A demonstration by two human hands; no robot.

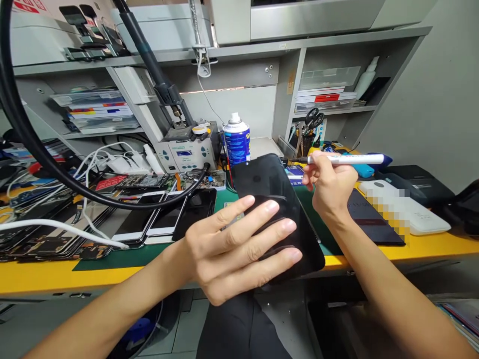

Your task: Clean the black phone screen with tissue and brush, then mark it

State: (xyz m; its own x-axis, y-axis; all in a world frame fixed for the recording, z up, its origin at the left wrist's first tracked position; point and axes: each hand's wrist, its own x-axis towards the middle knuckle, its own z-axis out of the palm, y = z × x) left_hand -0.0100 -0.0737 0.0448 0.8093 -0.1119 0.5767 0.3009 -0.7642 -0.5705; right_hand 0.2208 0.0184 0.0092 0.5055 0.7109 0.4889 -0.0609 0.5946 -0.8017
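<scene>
Gray shelving backs a yellow bench. In front of the blue spray can, a black tablet slants beneath 4 spread fingers of the left hand; thumb hidden, whether clamped I cannot tell. Right of the can, the right hand pinches a white-handled tool.

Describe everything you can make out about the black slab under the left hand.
The black slab is flat, tablet-like and roughly rectangular, with rounded corners and a glossy, glass-like face that catches reflections; no lit display shows. It slants in view, its far end towards the blue spray can and its near end over the bench's yellow edge. The left hand lays four fingers across its face. The right hand's white pen-like tool points towards its far corner; contact is unclear.
</scene>
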